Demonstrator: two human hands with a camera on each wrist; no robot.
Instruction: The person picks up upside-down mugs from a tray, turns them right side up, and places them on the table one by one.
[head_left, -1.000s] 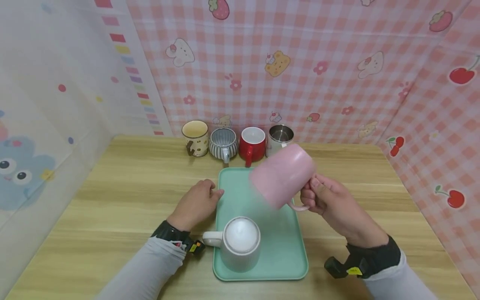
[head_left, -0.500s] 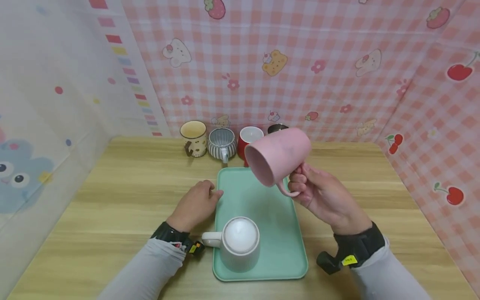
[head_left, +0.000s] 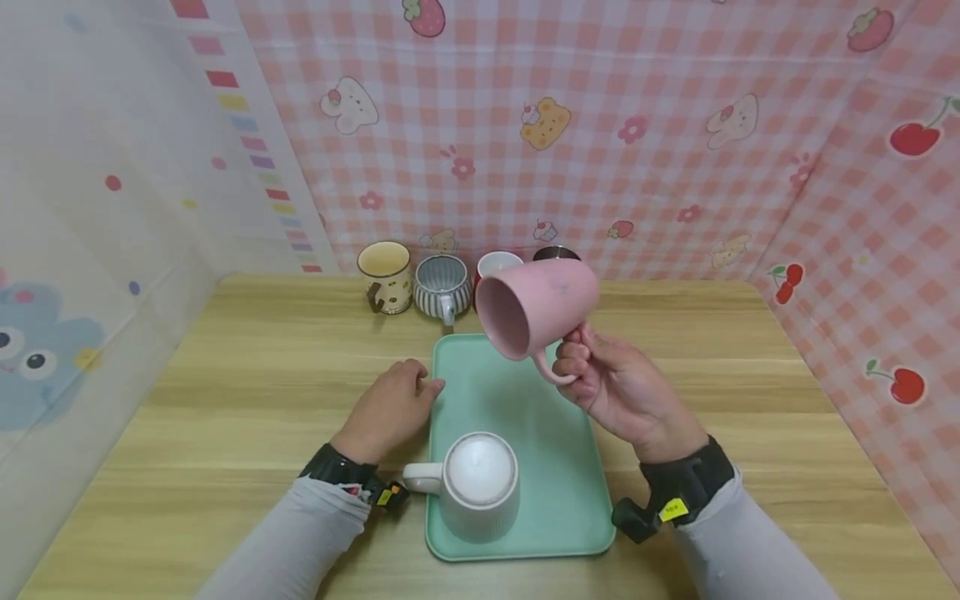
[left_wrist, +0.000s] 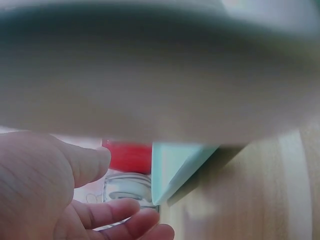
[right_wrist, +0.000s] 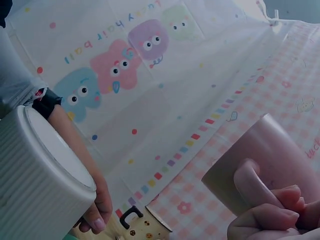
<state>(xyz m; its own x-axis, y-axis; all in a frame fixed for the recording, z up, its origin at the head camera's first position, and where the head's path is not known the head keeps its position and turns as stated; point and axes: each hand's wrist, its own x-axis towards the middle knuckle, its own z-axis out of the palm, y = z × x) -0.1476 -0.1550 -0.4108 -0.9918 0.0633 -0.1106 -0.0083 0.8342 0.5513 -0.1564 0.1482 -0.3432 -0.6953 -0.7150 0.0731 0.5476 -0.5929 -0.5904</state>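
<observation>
My right hand (head_left: 618,383) grips the handle of a pink mug (head_left: 551,300), held tilted above the far part of a mint-green tray (head_left: 558,500), its mouth facing left and down. In the right wrist view, the fingers (right_wrist: 270,220) curl round that handle. A white ribbed mug (head_left: 480,492) stands upside down at the near left of the tray, its handle pointing left over the rim. My left hand (head_left: 393,408) rests at the tray's left edge, fingers loosely bent and holding nothing; the left wrist view shows the thumb and fingers (left_wrist: 125,215) apart.
Behind the tray stand a yellow patterned mug (head_left: 387,279), a grey striped cup (head_left: 442,287), a red mug (head_left: 497,265) with white inside and a steel-lined mug (head_left: 557,252). The pink mug partly covers the last two. Patterned cloths hang behind the wooden table (head_left: 247,400).
The pink mug has moved up and to the left in my right hand, and its mouth has turned into view. My left hand and the white mug have stayed in place.
</observation>
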